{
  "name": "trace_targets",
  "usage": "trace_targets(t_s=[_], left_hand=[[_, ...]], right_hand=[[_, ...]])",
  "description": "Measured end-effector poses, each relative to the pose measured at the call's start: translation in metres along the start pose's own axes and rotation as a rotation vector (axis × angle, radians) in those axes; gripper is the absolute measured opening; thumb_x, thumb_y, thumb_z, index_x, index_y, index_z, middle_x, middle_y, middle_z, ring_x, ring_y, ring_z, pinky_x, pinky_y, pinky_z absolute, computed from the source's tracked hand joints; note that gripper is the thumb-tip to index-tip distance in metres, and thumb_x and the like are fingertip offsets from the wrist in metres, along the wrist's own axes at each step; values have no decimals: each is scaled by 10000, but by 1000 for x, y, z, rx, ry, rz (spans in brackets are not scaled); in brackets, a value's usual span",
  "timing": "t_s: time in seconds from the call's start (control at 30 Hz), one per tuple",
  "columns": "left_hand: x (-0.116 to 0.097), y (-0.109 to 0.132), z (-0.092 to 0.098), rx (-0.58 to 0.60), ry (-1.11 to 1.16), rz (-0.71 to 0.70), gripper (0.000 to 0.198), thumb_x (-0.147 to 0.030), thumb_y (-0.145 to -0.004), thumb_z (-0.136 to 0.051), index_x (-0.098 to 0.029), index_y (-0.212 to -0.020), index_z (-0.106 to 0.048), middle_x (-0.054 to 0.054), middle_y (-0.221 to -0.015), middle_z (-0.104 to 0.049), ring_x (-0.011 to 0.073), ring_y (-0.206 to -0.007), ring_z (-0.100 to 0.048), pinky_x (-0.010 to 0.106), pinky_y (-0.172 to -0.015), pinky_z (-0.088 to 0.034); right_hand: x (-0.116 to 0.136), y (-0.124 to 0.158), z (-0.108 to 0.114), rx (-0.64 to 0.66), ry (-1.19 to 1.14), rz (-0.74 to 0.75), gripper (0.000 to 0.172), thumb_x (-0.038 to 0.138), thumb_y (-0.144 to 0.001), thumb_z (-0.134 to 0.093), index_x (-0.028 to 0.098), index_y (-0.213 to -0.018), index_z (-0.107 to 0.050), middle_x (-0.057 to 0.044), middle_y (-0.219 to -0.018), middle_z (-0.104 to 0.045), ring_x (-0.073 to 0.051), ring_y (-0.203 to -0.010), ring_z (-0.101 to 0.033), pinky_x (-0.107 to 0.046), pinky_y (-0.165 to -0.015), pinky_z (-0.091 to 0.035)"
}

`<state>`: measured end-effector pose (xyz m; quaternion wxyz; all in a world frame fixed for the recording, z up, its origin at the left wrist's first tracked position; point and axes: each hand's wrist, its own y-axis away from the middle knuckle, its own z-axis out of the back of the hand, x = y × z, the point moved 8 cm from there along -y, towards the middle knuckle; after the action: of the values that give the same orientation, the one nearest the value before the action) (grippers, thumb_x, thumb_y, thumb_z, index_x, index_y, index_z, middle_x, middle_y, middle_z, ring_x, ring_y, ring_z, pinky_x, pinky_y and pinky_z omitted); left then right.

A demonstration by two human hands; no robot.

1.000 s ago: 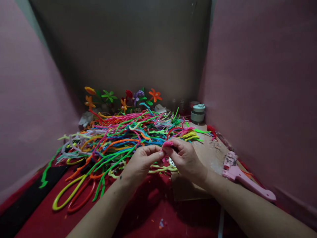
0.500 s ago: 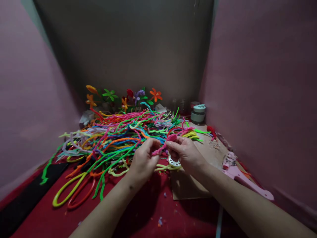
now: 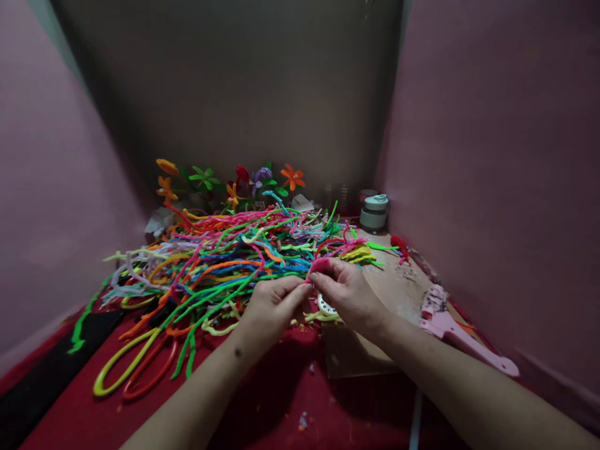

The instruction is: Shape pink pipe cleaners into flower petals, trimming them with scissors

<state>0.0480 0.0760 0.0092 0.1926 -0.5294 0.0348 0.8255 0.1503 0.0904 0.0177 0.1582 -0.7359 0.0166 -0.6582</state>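
A pink pipe cleaner (image 3: 320,265), bent into a small shape, is pinched between my hands in front of the pile. My left hand (image 3: 274,304) grips its lower end with thumb and forefinger. My right hand (image 3: 347,289) holds the upper part, and its fingers hide some of it. Just under my right hand lies a white disc with holes (image 3: 325,305), partly covered. Behind both hands spreads a tangled heap of colourful pipe cleaners (image 3: 225,250).
Pipe-cleaner flowers (image 3: 292,177) stand at the back. A mint-lidded jar (image 3: 374,214) is back right, on or beside the cardboard (image 3: 360,353). A pink tool with a long handle (image 3: 469,337) lies at right. Yellow and red loops (image 3: 124,362) reach over the red cloth (image 3: 267,412) at left.
My left hand has shifted its grip, its thumb now stretched toward my right fingertips. Less of the pink pipe cleaner shows between the hands. The view has turned very slightly.
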Motion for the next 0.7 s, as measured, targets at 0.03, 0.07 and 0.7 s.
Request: trace_targets(t_s=[0.03,0.07,0.7], left_hand=[[-10,3,7,-127,-232,-124,299,-347,-820,-441,-138,-696,-615,50,-584,-585,122,-518,-526,227,-501,-398],[-19,7,9,-233,-434,-239,289,-324,-821,-443,-139,-706,-632,54,-585,-584,132,-551,-531,242,-545,-399],[-8,1,6,-190,-261,-10,263,-318,-797,-455,-154,-632,-578,2,-509,-543,99,-462,-473,207,-478,-355]], right_hand=[[-2,0,1,-21,3,-16,68,209,-722,-556,157,-678,-548,64,-522,-461,-53,-455,-377,-192,-457,-309],[-4,1,1,-34,-4,-33,77,214,-723,-549,161,-668,-539,70,-505,-442,-53,-444,-363,-194,-452,-305],[2,5,3,-71,315,72,135,210,-750,-507,136,-673,-590,11,-592,-530,-99,-559,-447,-223,-542,-364]])
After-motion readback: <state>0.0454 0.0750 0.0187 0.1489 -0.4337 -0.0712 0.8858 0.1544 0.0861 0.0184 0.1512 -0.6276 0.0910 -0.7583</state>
